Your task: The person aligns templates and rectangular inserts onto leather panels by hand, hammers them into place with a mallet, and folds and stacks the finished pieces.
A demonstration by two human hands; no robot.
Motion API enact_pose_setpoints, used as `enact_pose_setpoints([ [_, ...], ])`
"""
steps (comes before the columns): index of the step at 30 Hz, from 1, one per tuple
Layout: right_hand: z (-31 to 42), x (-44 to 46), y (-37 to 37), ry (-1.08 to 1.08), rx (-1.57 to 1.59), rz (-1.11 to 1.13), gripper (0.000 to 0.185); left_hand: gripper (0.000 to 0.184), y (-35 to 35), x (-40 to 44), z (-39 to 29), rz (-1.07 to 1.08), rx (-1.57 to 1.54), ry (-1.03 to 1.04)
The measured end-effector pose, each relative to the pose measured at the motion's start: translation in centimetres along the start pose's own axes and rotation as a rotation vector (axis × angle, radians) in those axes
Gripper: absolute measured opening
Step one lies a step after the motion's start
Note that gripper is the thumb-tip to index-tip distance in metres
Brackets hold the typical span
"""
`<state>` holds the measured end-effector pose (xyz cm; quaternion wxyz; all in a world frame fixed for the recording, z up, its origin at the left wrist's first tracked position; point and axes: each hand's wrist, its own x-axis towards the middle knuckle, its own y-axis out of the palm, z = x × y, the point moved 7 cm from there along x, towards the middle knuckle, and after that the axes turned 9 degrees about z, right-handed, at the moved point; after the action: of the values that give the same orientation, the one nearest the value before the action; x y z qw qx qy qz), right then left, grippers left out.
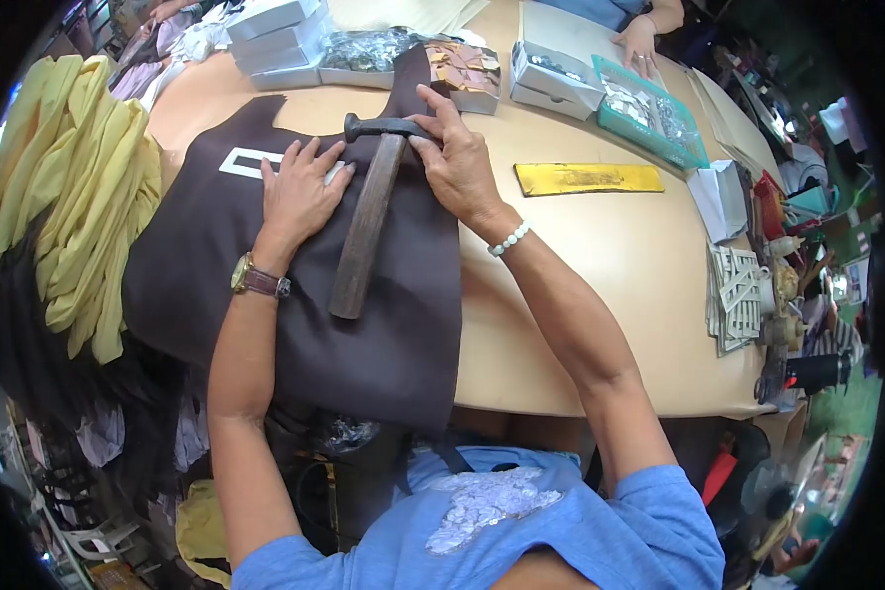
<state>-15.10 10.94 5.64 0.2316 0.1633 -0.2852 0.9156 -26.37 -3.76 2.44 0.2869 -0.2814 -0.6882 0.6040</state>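
Palm down, my left hand point(300, 195) rests with its fingers spread over a white rectangular frame-shaped template point(243, 162) on a dark brown leather-like sheet point(403, 265). Its fingers partly cover the template. A hammer point(369, 221) with a dark metal head and worn wooden handle lies over the sheet, handle toward me. At the tapered end of its head is my right hand point(457, 162), thumb and fingers closed about that end. The right index finger stretches above the hammer head, near the sheet's narrow upper strip.
A yellow bar point(588, 178) lies to the right on the table point(560, 295). Farther back are white boxes point(280, 39), an open box point(556, 79) and a teal basket point(649, 113). Yellow cloths point(79, 187) hang at left. Another person's hand point(639, 44) rests across the table.
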Motion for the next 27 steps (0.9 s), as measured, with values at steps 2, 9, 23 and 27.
enact_pose_setpoints([
  [2,1.0,-0.2,-0.3,-0.047,-0.009,-0.027,0.048,0.047,0.2,0.1,0.0,0.004,0.019,0.004],
  [9,3.7,-0.6,1.8,-0.141,0.140,0.095,0.047,0.044,0.3,0.0,0.3,0.054,0.094,0.092],
  [23,3.7,-1.4,-0.7,-0.234,0.069,-0.092,0.037,0.052,0.3,0.1,0.1,-0.074,0.010,0.036],
  [27,9.2,-2.9,1.3,-0.433,0.194,-0.017,0.039,0.062,1.3,0.2,1.3,-0.166,-0.217,0.240],
])
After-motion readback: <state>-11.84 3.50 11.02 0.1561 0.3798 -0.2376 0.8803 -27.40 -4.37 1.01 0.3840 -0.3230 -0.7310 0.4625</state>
